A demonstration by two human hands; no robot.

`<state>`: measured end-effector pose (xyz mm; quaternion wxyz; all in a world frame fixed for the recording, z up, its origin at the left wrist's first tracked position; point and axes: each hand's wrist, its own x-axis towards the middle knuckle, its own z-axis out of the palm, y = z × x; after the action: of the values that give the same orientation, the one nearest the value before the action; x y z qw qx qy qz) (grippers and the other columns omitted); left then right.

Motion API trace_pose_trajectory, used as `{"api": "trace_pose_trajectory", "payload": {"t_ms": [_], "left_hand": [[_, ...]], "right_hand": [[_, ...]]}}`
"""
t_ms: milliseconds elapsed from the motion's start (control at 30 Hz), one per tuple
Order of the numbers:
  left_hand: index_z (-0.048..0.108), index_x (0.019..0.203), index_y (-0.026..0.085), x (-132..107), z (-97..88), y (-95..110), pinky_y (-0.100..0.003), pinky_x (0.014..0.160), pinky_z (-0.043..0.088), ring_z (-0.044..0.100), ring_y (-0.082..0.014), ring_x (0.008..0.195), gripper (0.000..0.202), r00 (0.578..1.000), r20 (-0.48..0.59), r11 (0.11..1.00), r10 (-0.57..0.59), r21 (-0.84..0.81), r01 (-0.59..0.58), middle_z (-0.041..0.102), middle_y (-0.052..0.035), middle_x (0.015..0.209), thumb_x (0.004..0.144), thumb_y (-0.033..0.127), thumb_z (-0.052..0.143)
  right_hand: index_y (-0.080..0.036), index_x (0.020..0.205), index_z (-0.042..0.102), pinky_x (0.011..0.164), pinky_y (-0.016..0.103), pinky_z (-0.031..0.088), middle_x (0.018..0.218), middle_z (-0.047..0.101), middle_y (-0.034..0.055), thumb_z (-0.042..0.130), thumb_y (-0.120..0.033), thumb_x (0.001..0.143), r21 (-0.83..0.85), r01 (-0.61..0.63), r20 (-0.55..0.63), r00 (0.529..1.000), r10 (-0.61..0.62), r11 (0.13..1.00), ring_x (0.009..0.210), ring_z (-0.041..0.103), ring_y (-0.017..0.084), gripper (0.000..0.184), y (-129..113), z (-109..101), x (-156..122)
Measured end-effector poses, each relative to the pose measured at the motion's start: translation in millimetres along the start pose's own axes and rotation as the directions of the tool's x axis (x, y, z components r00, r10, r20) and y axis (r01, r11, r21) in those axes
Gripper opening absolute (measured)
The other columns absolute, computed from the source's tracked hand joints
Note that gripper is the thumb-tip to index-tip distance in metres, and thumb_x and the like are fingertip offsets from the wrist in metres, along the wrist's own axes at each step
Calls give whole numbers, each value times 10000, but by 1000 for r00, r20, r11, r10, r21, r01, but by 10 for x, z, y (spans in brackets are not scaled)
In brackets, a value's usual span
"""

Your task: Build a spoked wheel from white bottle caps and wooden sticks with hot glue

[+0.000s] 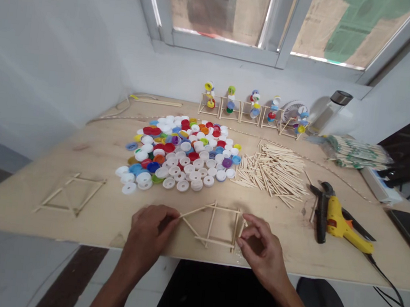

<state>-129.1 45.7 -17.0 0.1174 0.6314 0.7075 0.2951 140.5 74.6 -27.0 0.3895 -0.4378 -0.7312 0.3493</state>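
Note:
A small frame of thin wooden sticks [212, 224] stands at the front edge of the wooden table [98, 152]. My left hand [150, 235] pinches the frame's left tip, fingers closed on a stick. My right hand [261, 249] grips the frame's right side, fingers curled round an upright stick. Behind the frame lie a heap of coloured bottle caps [181, 156] and a pile of loose sticks [272, 170].
A second stick frame [71, 194] lies at the front left. A yellow glue gun [344, 226] and black pliers [320, 212] lie to the right. Several finished stick-and-cap models [252, 107], a small fan [292, 111], a bottle [332, 110] and bagged sticks [359, 152] stand along the back.

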Motion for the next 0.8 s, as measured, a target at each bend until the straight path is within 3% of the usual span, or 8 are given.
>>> {"api": "trace_pose_trajectory", "payload": {"t_ms": [800], "left_hand": [[636,743,238,37,-47,-96,-388,779,436,615,-219,753,228,999,35,1000,-18,3,18,686,-22,757,797,422,513]], "right_hand": [[-271,1234,494,770,345,482,777,619,1,603,-177,808,32,-8,2,1000,8,999,801,604,189,450,9,3,-5]]}}
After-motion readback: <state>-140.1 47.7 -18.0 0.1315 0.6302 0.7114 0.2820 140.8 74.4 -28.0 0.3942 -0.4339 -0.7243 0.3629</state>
